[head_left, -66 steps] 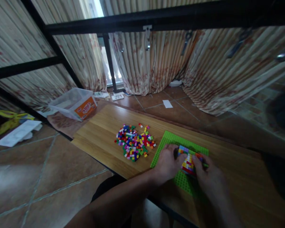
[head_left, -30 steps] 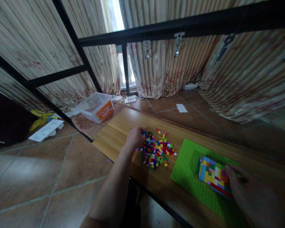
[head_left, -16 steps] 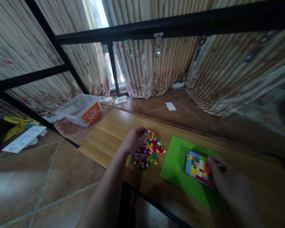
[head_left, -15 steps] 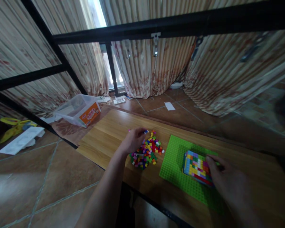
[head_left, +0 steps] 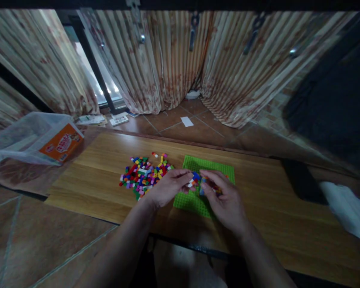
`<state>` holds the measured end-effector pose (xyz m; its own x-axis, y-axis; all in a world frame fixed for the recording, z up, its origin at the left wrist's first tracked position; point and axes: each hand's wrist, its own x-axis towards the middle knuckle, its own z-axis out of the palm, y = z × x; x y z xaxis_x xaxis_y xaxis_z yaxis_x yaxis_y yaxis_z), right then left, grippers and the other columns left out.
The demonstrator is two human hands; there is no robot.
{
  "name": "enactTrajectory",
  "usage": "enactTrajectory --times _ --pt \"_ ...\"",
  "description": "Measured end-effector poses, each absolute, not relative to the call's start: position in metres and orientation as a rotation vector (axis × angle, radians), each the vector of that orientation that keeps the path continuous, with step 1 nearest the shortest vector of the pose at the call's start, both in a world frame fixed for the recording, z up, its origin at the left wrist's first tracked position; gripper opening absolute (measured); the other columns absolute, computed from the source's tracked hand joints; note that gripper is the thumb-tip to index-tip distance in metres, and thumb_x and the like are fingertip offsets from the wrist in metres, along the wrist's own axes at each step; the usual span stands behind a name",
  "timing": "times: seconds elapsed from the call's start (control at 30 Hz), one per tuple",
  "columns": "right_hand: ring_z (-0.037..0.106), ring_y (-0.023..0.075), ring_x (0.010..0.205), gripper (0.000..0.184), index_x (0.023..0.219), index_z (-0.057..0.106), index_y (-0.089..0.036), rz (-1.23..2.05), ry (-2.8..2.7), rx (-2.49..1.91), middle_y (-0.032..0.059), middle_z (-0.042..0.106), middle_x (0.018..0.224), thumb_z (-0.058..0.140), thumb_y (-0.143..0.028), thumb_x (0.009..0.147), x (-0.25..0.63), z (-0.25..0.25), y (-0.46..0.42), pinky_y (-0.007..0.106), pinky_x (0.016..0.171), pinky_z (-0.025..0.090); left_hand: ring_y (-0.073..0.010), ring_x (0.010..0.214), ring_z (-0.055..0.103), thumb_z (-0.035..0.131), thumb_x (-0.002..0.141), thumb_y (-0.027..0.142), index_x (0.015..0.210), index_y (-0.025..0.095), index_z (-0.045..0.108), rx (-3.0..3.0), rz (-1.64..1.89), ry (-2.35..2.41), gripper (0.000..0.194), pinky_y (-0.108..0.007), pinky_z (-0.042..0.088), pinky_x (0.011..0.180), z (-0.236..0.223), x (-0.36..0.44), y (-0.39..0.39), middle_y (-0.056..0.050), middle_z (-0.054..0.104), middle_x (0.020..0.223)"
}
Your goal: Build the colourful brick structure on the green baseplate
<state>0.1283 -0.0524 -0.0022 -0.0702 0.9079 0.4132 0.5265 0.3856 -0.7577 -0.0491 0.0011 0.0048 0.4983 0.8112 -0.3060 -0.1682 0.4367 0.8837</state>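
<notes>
Over the green studded baseplate [head_left: 187, 202], my two hands are close together. My left hand [head_left: 169, 186] is closed, its fingertips pinching small blue, white and red building bricks [head_left: 195, 176]. My right hand [head_left: 225, 198] is wrapped round a block built of coloured bricks [head_left: 202, 187]; most of it is hidden behind the fingers. The pinched bricks are right beside the block's left end, but I cannot tell whether they touch. To the left of the baseplate, a loose pile of small coloured bricks [head_left: 142, 176] is spread on the wooden table [head_left: 96, 180].
A clear plastic box [head_left: 33, 126] with an orange label stands beyond the table's left end. Toward the right lie a dark flat object [head_left: 303, 182] and something white [head_left: 348, 208]. Striped curtains [head_left: 174, 64] hang behind, with a white paper [head_left: 187, 121] on the tiled floor.
My left hand has left the pile and come over the baseplate with small bricks in its fingers. My right hand has brought the block over to meet it. The view has turned right.
</notes>
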Motion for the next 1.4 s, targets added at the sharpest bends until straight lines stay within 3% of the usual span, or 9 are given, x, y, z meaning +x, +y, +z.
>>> enactTrajectory --times 0.27,0.5,0.73,0.87,1.03,1.2,1.4 --pt "0.063 0.0233 0.11 0.039 0.125 0.062 -0.028 0.34 -1.821 -1.265 0.0077 0.064 0.12 0.069 -0.03 0.087 0.128 -0.004 -0.054 0.04 0.093 0.055 -0.0164 0.07 0.07 0.077 0.077 0.02 0.087 0.012 0.066 0.567 0.766 0.756 0.017 -0.029 0.055 0.072 0.007 -0.034 -0.005 -0.006 0.072 0.077" --pt "0.066 0.021 0.103 0.025 0.113 0.07 -0.025 0.119 -1.803 -1.229 0.0084 0.066 0.114 0.067 -0.023 0.088 0.126 -0.011 -0.053 0.036 0.088 0.056 -0.0112 0.066 0.067 0.079 0.073 0.017 0.08 0.01 0.067 0.48 0.805 0.676 0.015 -0.021 0.053 0.067 0.009 -0.026 -0.006 -0.004 0.071 0.073" --pt "0.066 0.0185 0.103 0.024 0.113 0.07 -0.027 0.316 -1.73 -1.166 0.0066 0.068 0.112 0.065 -0.022 0.09 0.124 -0.006 -0.055 0.035 0.088 0.055 -0.0117 0.07 0.066 0.072 0.08 0.018 0.093 0.01 0.072 0.469 0.773 0.693 0.016 -0.025 0.056 0.071 0.014 -0.028 -0.007 -0.006 0.072 0.081" --pt "0.066 0.0175 0.102 0.018 0.105 0.074 -0.029 0.442 -1.516 -1.214 0.0042 0.069 0.109 0.066 -0.025 0.09 0.125 -0.008 -0.052 0.035 0.088 0.053 -0.0121 0.076 0.067 0.068 0.085 0.021 0.089 0.01 0.072 0.473 0.773 0.683 0.012 -0.025 0.056 0.075 0.017 -0.029 -0.008 -0.006 0.072 0.085" --pt "0.066 0.0149 0.09 0.01 0.092 0.078 -0.03 0.647 -1.254 -1.21 0.0007 0.071 0.095 0.073 -0.028 0.084 0.125 -0.007 -0.051 0.028 0.077 0.053 -0.0101 0.071 0.065 0.077 0.077 0.019 0.085 0.011 0.071 0.511 0.773 0.685 0.013 -0.021 0.052 0.07 0.016 -0.029 -0.008 -0.004 0.07 0.079" --pt "0.063 0.0112 0.07 0.011 0.088 0.079 -0.03 0.837 -1.031 -1.216 -0.0025 0.072 0.078 0.078 -0.032 0.078 0.124 -0.007 -0.049 0.024 0.066 0.051 -0.0079 0.068 0.061 0.086 0.067 0.026 0.09 0.014 0.07 0.634 0.796 0.669 0.03 -0.02 0.046 0.065 0.011 -0.028 -0.008 0.0 0.067 0.077" --pt "0.063 0.0114 0.069 0.011 0.084 0.079 -0.028 0.926 -0.969 -1.228 -0.0019 0.073 0.076 0.08 -0.035 0.075 0.126 -0.007 -0.047 0.024 0.065 0.052 -0.0048 0.055 0.046 0.08 0.074 0.038 0.083 0.013 0.065 0.935 0.78 0.713 0.03 -0.02 0.035 0.056 0.004 -0.023 -0.009 0.005 0.055 0.065"
